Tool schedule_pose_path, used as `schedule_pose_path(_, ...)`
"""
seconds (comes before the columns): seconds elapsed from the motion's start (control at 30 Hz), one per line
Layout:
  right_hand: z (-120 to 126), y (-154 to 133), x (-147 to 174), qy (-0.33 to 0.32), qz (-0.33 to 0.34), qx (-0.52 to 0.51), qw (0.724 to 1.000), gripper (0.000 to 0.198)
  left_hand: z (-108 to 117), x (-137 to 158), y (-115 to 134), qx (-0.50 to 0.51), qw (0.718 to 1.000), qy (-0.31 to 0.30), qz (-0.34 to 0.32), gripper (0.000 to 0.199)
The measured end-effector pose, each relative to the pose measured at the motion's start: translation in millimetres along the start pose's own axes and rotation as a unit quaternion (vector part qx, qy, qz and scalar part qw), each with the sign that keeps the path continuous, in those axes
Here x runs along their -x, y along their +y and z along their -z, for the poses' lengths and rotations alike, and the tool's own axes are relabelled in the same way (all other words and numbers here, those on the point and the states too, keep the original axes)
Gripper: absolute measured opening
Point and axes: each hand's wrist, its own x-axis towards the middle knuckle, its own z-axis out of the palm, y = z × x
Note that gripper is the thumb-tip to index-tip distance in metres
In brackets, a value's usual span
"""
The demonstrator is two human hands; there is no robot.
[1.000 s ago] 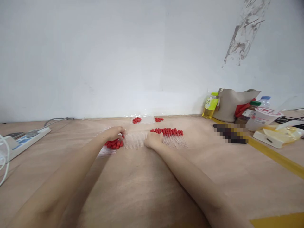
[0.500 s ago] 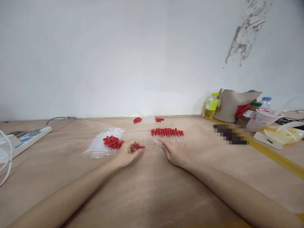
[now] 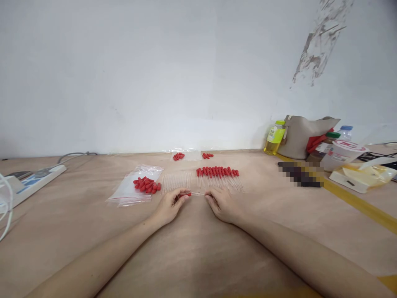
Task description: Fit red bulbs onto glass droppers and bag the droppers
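My left hand point(image 3: 170, 205) pinches a red rubber bulb point(image 3: 187, 194) between thumb and fingers. My right hand point(image 3: 223, 205) is closed on the other end of a thin glass dropper tube point(image 3: 197, 194), which spans the gap between the hands and meets the bulb's mouth. How far the tube sits inside the bulb is hard to see. Beyond my right hand lies a row of droppers with red bulbs point(image 3: 217, 171) fitted. Bare glass tubes point(image 3: 176, 181) lie side by side beyond my left hand. To their left, loose red bulbs point(image 3: 145, 185) are heaped on clear plastic bags point(image 3: 124, 191).
Small groups of red bulbs point(image 3: 178, 156) lie on plastic near the wall. A white power strip point(image 3: 41, 182) is at the left. On the right stand a yellow drink bottle point(image 3: 274, 138), a grey bag point(image 3: 294, 138), a cup point(image 3: 343, 156) and a tissue pack point(image 3: 362, 178).
My right hand has taken hold of a glass tube, drawing it toward my left hand. The tube now meets the red bulb, which my left hand kept hold of.
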Motion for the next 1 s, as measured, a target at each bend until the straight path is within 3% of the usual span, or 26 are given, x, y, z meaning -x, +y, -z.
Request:
schedule_pose_path(0.43, 6.4, 1.7, -1.6, -0.076, 0.022, 0.003, 0.997, 0.019, 2.6, 2.7, 12.9, -0.067, 0.994, -0.039, -0.079, 0.018)
schedule_pose_path(0.73, 5.8, -2.0, -2.1, -0.063, 0.041, 0.115, 0.991, 0.020, 1.4, 6.6, 13.0, -0.124, 0.983, -0.067, -0.114, 0.021)
schedule_pose_path(1.0, 8.3, -8.3, -2.5, -0.080, 0.056, 0.089, 0.991, 0.023, 1.2, 9.0, 16.1, -0.140, 0.976, -0.080, -0.146, 0.019)
